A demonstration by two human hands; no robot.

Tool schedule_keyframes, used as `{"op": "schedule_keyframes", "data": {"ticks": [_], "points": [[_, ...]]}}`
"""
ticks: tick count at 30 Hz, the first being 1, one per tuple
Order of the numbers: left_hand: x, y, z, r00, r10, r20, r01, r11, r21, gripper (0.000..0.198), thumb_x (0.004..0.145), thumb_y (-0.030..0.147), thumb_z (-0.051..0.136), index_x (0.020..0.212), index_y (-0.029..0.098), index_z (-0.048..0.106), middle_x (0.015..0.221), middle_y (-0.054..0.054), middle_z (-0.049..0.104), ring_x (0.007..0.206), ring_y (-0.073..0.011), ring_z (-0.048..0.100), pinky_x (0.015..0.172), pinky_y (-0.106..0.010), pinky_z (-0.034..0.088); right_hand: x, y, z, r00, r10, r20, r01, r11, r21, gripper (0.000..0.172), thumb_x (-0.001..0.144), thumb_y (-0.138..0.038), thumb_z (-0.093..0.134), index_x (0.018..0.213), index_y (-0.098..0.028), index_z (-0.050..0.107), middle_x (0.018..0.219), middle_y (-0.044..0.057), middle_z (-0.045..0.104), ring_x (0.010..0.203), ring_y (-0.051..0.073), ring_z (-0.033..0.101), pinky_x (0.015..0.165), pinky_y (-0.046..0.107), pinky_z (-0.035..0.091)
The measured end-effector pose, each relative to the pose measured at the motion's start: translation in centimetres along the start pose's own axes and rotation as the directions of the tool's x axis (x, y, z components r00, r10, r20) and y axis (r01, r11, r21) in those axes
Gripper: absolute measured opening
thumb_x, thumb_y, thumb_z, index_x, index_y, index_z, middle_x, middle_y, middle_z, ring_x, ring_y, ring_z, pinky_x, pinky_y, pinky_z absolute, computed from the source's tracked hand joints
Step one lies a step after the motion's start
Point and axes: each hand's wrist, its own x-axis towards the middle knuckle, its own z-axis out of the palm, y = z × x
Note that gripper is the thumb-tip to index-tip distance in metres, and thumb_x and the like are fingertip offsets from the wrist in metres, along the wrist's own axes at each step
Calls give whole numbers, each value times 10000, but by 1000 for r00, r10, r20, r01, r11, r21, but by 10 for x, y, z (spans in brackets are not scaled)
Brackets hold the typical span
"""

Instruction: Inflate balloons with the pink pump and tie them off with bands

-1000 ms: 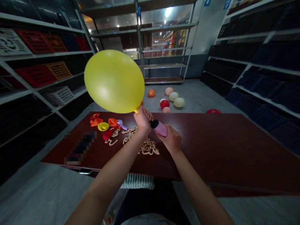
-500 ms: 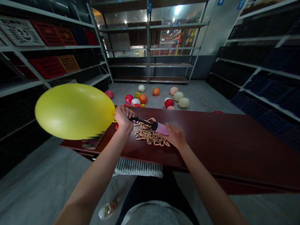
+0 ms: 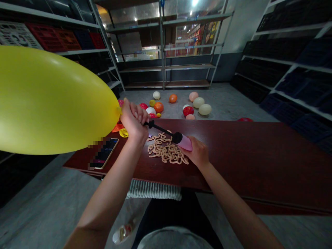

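The **yellow balloon** (image 3: 52,100) is blown up large and looks tight and glossy, with a soft light on its upper side; it has an egg shape narrowing to the neck, and its far end is cut off by the left edge of the view; it floats in the air above the left part of the bench (image 3: 246,155), with its small yellow neck (image 3: 118,110) coming out just beside the fingers of the left hand (image 3: 133,122); the grip of this hand is closed firmly around the base of the balloon and the thin black tube (image 3: 158,127) of a hand pump (image 3: 185,141); the pump has a pink barrel and a black collar (image 3: 177,137), and it lies slanted over the bench without touching it; the right hand (image 3: 197,154) is at the pink end of the barrel, touching it, but from this angle I cannot tell if its grip is fully closed around the barrel; under the pump, just beside the right hand, lies a tangled heap of thin beige twisting balloons (image 3: 167,152); a smartphone (image 3: 103,153), partly blurred, lies on the bench under the yellow balloon; flat orange and yellow balloons (image 3: 123,132) lie near the left wrist; beyond the bench, many blown-up balloons (image 3: 204,109) lie on the floor (image 3: 228,103) between metal shelves (image 3: 166,52).
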Motion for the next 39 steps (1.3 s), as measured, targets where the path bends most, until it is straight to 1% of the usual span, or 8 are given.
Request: {"op": "schedule_keyframes", "data": {"ticks": [3, 6, 10, 14, 19, 24, 29, 39], "points": [[0, -30, 24, 995, -55, 89, 56, 998, -3, 606, 1009, 456, 470, 493, 204, 279, 393, 65, 217, 307, -72, 188, 339, -235, 201, 0, 3, 1, 994, 109, -16, -108, 993, 41, 460, 857, -574, 639, 1072, -167, 627, 859, 76, 739, 732, 227, 698, 659, 308, 475], [-7, -69, 41, 979, -107, 172, 103, 994, 29, 621, 989, 502, 493, 473, 205, 316, 372, 64, 239, 280, -74, 198, 315, -241, 185, 0, 5, 2, 978, 206, -36, -203, 977, 63, 466, 855, -593, 629, 1067, -178, 624, 852, 75, 740, 725, 233, 700, 639, 307, 472], [-21, -117, 49, 963, -168, 212, 153, 985, 86, 602, 949, 470, 566, 461, 213, 326, 348, 66, 253, 251, -77, 225, 293, -244, 176, 1, 7, 2, 954, 289, -83, -283, 956, 79, 460, 863, -594, 612, 1053, -175, 627, 818, 75, 739, 702, 232, 698, 612, 300, 455], [-26, -135, 49, 959, -209, 192, 191, 975, 112, 576, 935, 421, 587, 477, 209, 311, 356, 71, 268, 258, -68, 254, 303, -226, 193, 3, 10, 0, 940, 327, -94, -323, 945, 54, 456, 849, -595, 626, 1044, -183, 634, 807, 66, 741, 698, 230, 698, 602, 294, 440], [-17, -123, 39, 957, -279, 78, 269, 956, 120, 566, 972, 371, 517, 489, 207, 274, 352, 75, 246, 255, -64, 230, 314, -223, 200, 5, 11, 1, 966, 250, -64, -249, 968, 32, 436, 845, -576, 649, 1038, -186, 642, 824, 55, 744, 717, 218, 703, 617, 285, 430], [-11, -101, 11, 966, -258, 25, 256, 964, 73, 588, 972, 431, 515, 492, 207, 259, 365, 71, 248, 269, -73, 241, 331, -235, 235, 4, 8, 3, 996, 88, -11, -88, 996, 6, 437, 864, -571, 648, 1061, -181, 640, 855, 60, 746, 735, 206, 700, 641, 281, 425], [-3, -69, -20, 979, -202, -13, 202, 979, 8, 574, 983, 378, 494, 494, 197, 254, 382, 65, 237, 291, -75, 235, 355, -240, 241, 2, 4, 3, 998, -19, 67, 22, 999, -35, 429, 863, -563, 653, 1065, -185, 640, 838, 58, 735, 733, 208, 689, 650, 294, 436], [16, 4, -72, 980, -145, -139, 141, 989, -33, 507, 984, 246, 421, 512, 185, 245, 398, 63, 215, 323, -71, 215, 389, -240, 235, 3, -4, 2, 969, -224, 101, 232, 969, -86, 416, 892, -537, 629, 1071, -162, 638, 832, 60, 723, 742, 195, 670, 678, 296, 430]]}}
